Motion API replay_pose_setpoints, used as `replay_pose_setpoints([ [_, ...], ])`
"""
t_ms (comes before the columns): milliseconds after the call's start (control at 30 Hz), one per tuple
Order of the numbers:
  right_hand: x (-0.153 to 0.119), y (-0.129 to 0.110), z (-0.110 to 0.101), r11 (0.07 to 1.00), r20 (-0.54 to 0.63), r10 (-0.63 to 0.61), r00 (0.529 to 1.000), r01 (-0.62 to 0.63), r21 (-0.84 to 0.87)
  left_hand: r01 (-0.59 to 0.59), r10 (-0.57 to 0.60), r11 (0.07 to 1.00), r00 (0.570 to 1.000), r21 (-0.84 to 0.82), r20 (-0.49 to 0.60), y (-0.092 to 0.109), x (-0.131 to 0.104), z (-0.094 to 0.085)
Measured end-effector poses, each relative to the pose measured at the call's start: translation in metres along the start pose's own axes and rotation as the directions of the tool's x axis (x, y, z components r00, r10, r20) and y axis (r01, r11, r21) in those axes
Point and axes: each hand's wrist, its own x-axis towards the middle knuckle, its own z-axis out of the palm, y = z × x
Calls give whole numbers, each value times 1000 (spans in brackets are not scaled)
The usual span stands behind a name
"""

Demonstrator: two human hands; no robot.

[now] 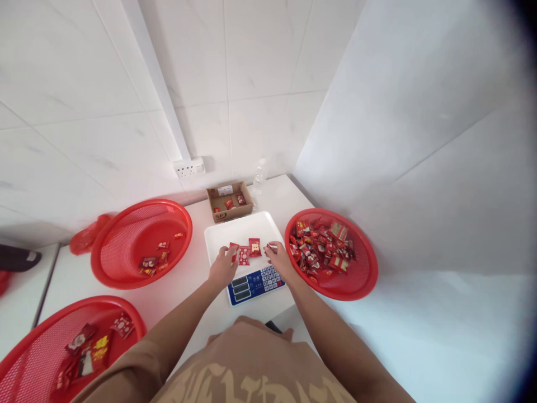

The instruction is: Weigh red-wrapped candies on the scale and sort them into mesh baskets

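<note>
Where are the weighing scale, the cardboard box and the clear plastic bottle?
Weighing scale [247, 225], head view: bare far part of its white pan.
Cardboard box [235, 212], head view: near side wall.
Clear plastic bottle [259, 177], head view: middle of its body.

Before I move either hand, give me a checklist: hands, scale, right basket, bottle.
1. Left hand clear of packets: not ok, fingers at one on the white tray.
2. Right hand grip: cannot tell, too small.
3. Scale keypad uncovered: ok.
4. Display reading: cannot tell, illegible.
5. Packets inside right basket: ok.
6. Clear bottle upright: ok.
</note>
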Motion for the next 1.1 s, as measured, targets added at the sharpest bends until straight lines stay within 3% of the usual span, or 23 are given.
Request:
replay_pose_setpoints([
  [100, -5, -3, 3, 1000, 60, 4, 998, -5, 13, -252, 222, 916, 966, 312, 129, 5, -7, 5],
  [200, -11, -7, 3, 1000, 68, 22, 997, -22, 5, -356, 270, 828, 930, 434, 248, 6, -9, 10],
  [367, -18, -19, 2, 998, 195, 37, 980, -46, 41, -306, 214, 806, 949, 506, 232, 6, -8, 12],
  [433, -19, -22, 2, 1000, 244, -10, 970, 8, 8, -280, 202, 822, 957, 496, 206, 7, -8, 10],
  [500, -18, -22, 2, 989, 224, -74, 972, 101, -108, -258, 200, 835, 965, 486, 168, 7, -8, 7],
  [667, -20, -19, -2, 826, 77, -214, 974, 223, -518, -251, 237, 840, 967, 480, 92, -3, -11, 2],
  [767, -27, -19, -1, 715, 176, -242, 954, 298, -632, -264, 262, 831, 962, 490, 75, -16, -13, 4],
  [900, -34, -19, 7, 623, 335, -279, 900, 435, -650, -331, 313, 806, 942, 491, 123, -31, -13, 12],
  [1000, -33, -14, 3, 635, 298, -348, 889, 457, -623, -347, 327, 805, 936, 480, 128, -38, -14, 15],
  [1100, -30, -5, -18, 648, 158, -449, 879, 442, -620, -345, 340, 817, 935, 462, 96, -46, -18, 12],
])
